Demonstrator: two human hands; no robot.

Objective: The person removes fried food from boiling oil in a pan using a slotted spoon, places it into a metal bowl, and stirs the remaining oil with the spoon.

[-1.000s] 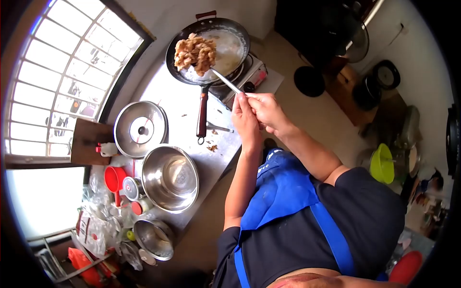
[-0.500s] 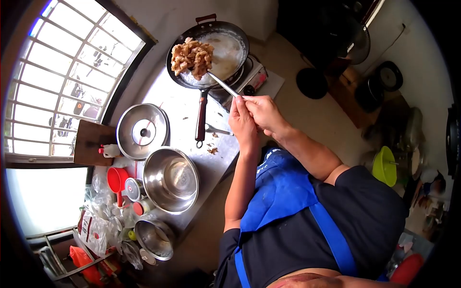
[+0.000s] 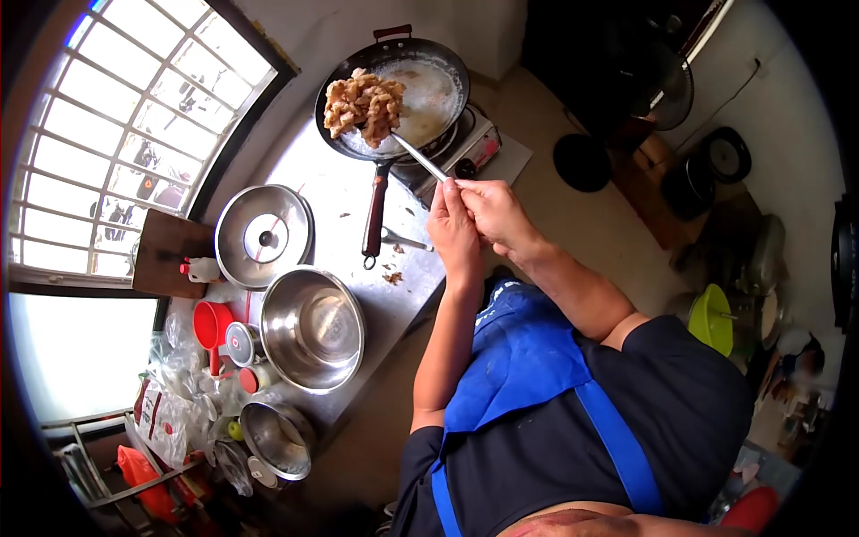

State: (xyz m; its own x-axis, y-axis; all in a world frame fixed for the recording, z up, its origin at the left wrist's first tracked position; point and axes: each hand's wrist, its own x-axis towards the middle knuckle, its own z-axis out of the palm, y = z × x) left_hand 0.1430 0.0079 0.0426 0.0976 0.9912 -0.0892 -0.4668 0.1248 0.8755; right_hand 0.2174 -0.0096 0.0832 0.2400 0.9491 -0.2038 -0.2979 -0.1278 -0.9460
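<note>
Brown chunks (image 3: 364, 103) already lifted on the handle (image 3: 419, 156), pale liquid (image 3: 434, 100) left in wok (image 3: 380, 54), upper centre of frame; left hand (image 3: 455, 224) and right hand (image 3: 501, 215), fingers clamped round handle.

Daylight from the window (image 3: 112, 152), its panes blown out to white, throws glare along the worktop's (image 3: 327, 201) window-side edge and glints off the bowl (image 3: 309, 336). Beyond the opposite edge, the floor (image 3: 559, 224) is dimmer. Wide-angle distortion bows the window; black vignetting swallows the corners.
</note>
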